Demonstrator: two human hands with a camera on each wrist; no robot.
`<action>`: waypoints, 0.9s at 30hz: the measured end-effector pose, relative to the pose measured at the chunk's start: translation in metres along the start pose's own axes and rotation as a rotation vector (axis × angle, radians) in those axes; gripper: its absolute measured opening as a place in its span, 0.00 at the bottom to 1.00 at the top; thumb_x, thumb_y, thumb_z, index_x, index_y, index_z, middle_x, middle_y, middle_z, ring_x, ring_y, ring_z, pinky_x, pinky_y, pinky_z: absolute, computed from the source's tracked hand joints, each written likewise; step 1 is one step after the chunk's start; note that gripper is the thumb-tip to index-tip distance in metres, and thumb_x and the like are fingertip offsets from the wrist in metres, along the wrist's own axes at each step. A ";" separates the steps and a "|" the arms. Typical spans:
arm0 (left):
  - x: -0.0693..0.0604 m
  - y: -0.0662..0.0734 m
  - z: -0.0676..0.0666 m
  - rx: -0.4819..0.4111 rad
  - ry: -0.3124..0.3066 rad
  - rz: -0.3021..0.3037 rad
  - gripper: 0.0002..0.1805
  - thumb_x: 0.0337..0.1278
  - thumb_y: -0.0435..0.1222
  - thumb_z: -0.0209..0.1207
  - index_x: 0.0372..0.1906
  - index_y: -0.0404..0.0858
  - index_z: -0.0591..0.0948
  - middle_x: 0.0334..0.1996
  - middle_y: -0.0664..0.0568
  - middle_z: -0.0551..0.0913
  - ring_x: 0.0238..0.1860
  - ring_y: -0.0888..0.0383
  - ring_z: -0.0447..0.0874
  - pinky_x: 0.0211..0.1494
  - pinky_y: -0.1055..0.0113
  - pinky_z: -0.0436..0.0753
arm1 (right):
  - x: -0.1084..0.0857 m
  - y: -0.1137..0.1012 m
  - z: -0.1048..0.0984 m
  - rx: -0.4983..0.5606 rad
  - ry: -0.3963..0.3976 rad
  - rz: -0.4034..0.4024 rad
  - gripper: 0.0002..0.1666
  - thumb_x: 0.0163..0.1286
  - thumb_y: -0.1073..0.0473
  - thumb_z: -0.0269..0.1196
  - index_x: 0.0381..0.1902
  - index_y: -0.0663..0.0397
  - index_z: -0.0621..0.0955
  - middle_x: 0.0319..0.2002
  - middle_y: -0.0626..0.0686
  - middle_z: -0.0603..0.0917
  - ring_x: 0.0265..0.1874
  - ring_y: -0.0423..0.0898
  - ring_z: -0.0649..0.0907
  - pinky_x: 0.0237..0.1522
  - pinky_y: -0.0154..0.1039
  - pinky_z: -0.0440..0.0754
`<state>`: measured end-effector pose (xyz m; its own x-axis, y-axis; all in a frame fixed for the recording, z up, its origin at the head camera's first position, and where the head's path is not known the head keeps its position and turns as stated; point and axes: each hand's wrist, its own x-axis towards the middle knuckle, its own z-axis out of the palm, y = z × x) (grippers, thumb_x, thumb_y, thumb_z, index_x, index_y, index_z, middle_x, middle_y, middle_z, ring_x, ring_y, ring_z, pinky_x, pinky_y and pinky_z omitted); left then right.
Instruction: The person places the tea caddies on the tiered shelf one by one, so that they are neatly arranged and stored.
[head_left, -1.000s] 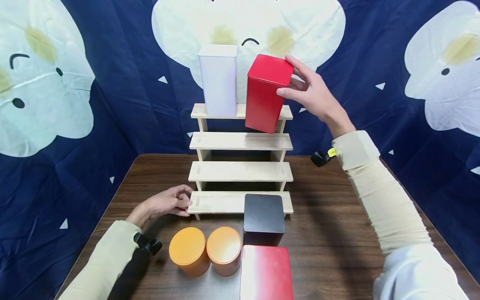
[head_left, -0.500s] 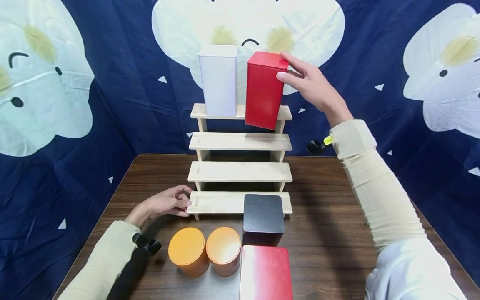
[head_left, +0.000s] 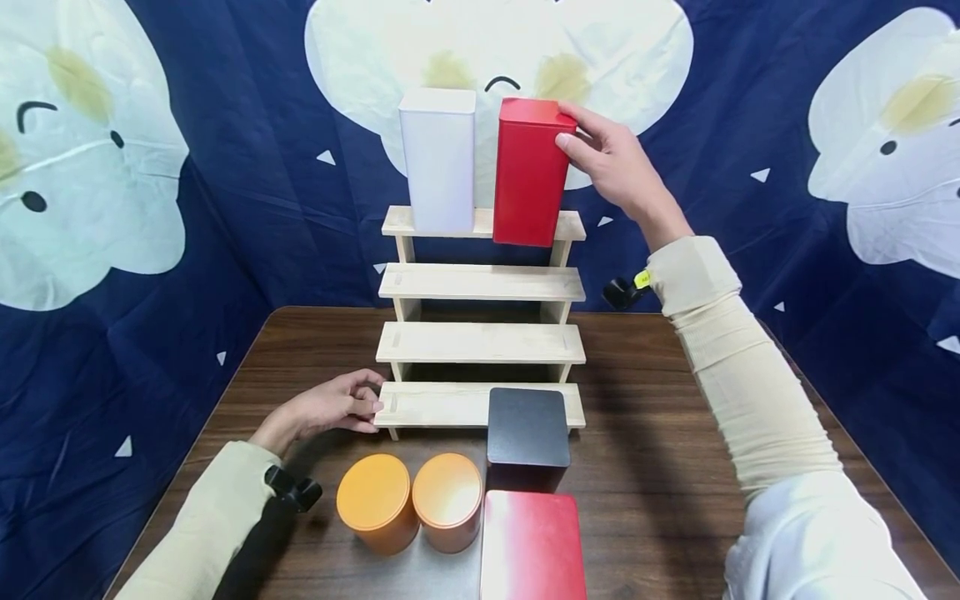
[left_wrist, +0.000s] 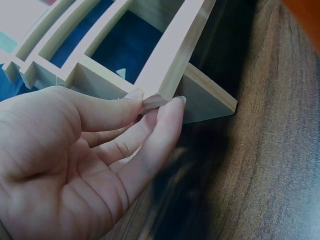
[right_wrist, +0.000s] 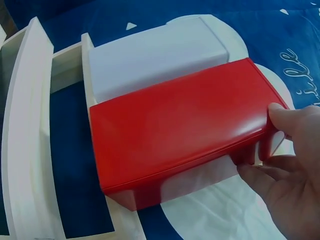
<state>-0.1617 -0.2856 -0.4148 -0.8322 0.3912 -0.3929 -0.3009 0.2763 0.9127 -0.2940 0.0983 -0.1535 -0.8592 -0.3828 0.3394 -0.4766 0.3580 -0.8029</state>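
My right hand [head_left: 611, 158] grips a tall red tin [head_left: 531, 175] near its lid, thumb on the front and fingers round the side. The tin is at the right of the top shelf of a wooden tiered stand [head_left: 480, 283], its lower edge overlapping the shelf's front. A tall white tin [head_left: 438, 162] stands to its left on that shelf. In the right wrist view the red tin [right_wrist: 185, 125] lies close beside the white tin [right_wrist: 160, 57]. Down at the lowest shelf, my left hand [head_left: 330, 408] pinches its left end; the left wrist view shows thumb and fingers [left_wrist: 160, 135] on the board's corner.
In front of the stand are a black square tin [head_left: 528, 429], two round orange tins [head_left: 375, 496], and another red tin [head_left: 532, 546] at the near edge. The stand is on a dark wooden table [head_left: 660, 417]. A blue cloth [head_left: 247, 167] with cloud figures hangs behind.
The red tin has risen slightly at its base and become more upright, moving back toward the top shelf with my right hand. My left hand stays on the lowest shelf's end.
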 end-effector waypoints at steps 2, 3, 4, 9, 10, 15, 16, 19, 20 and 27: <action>0.000 0.001 0.000 -0.001 0.001 0.000 0.28 0.64 0.27 0.53 0.64 0.26 0.56 0.34 0.46 0.75 0.37 0.54 0.80 0.46 0.58 0.86 | 0.001 -0.001 0.001 -0.020 0.004 0.014 0.33 0.74 0.55 0.52 0.74 0.41 0.58 0.70 0.51 0.65 0.69 0.47 0.67 0.68 0.40 0.68; 0.000 0.002 0.000 -0.001 0.003 -0.002 0.28 0.64 0.27 0.53 0.64 0.26 0.56 0.34 0.46 0.75 0.37 0.54 0.80 0.46 0.58 0.86 | 0.003 -0.002 0.001 -0.030 0.004 0.023 0.33 0.74 0.55 0.51 0.74 0.41 0.57 0.71 0.51 0.64 0.69 0.47 0.67 0.68 0.40 0.68; -0.001 0.002 0.000 -0.001 0.003 -0.003 0.28 0.64 0.27 0.53 0.64 0.26 0.56 0.34 0.46 0.75 0.37 0.54 0.80 0.46 0.58 0.86 | 0.004 -0.002 0.001 -0.037 0.002 0.031 0.33 0.75 0.54 0.51 0.74 0.40 0.57 0.71 0.50 0.63 0.69 0.47 0.66 0.68 0.40 0.68; -0.002 0.003 -0.002 -0.003 0.004 -0.005 0.28 0.64 0.27 0.53 0.64 0.26 0.56 0.34 0.47 0.75 0.37 0.54 0.80 0.47 0.57 0.86 | 0.012 0.001 0.003 -0.051 -0.008 0.051 0.33 0.75 0.54 0.49 0.74 0.38 0.56 0.72 0.49 0.62 0.70 0.46 0.66 0.68 0.39 0.67; -0.002 0.003 -0.002 -0.005 0.004 -0.005 0.28 0.64 0.27 0.53 0.63 0.26 0.56 0.34 0.47 0.75 0.37 0.54 0.80 0.47 0.57 0.86 | 0.013 0.001 0.003 -0.051 -0.009 0.050 0.33 0.75 0.55 0.49 0.75 0.38 0.56 0.72 0.49 0.61 0.70 0.46 0.66 0.68 0.38 0.67; -0.002 0.003 -0.003 0.000 0.004 -0.004 0.28 0.64 0.27 0.53 0.64 0.28 0.56 0.33 0.47 0.75 0.36 0.54 0.80 0.47 0.56 0.86 | 0.013 -0.004 0.006 -0.048 -0.015 0.054 0.33 0.76 0.55 0.48 0.75 0.39 0.54 0.73 0.48 0.60 0.70 0.46 0.65 0.68 0.38 0.67; -0.002 0.003 -0.002 0.005 0.005 -0.003 0.28 0.64 0.26 0.52 0.65 0.29 0.56 0.33 0.47 0.75 0.36 0.54 0.80 0.47 0.55 0.86 | 0.013 -0.005 0.006 -0.046 -0.016 0.054 0.33 0.76 0.55 0.48 0.75 0.39 0.54 0.73 0.48 0.60 0.70 0.46 0.65 0.68 0.38 0.67; -0.003 0.004 -0.001 0.031 0.011 0.003 0.27 0.64 0.26 0.52 0.66 0.31 0.57 0.33 0.47 0.75 0.34 0.53 0.81 0.46 0.54 0.86 | 0.013 -0.006 0.007 -0.049 -0.016 0.061 0.33 0.76 0.55 0.48 0.75 0.39 0.54 0.73 0.48 0.60 0.70 0.45 0.65 0.68 0.38 0.67; -0.003 0.005 0.000 0.039 0.016 0.003 0.27 0.64 0.26 0.52 0.66 0.32 0.58 0.32 0.47 0.75 0.34 0.53 0.81 0.46 0.54 0.86 | 0.014 -0.006 0.007 -0.050 -0.015 0.062 0.33 0.76 0.55 0.48 0.75 0.39 0.54 0.73 0.47 0.59 0.70 0.45 0.65 0.68 0.38 0.67; -0.003 0.005 0.001 0.069 0.029 0.013 0.27 0.63 0.26 0.52 0.65 0.31 0.59 0.33 0.46 0.76 0.33 0.52 0.81 0.45 0.54 0.86 | 0.016 -0.004 0.007 -0.051 -0.010 0.078 0.33 0.76 0.54 0.48 0.75 0.38 0.54 0.73 0.47 0.59 0.70 0.46 0.65 0.68 0.38 0.67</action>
<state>-0.1599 -0.2847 -0.4094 -0.8492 0.3698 -0.3771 -0.2583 0.3320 0.9072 -0.3045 0.0852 -0.1483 -0.8923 -0.3603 0.2720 -0.4176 0.4301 -0.8004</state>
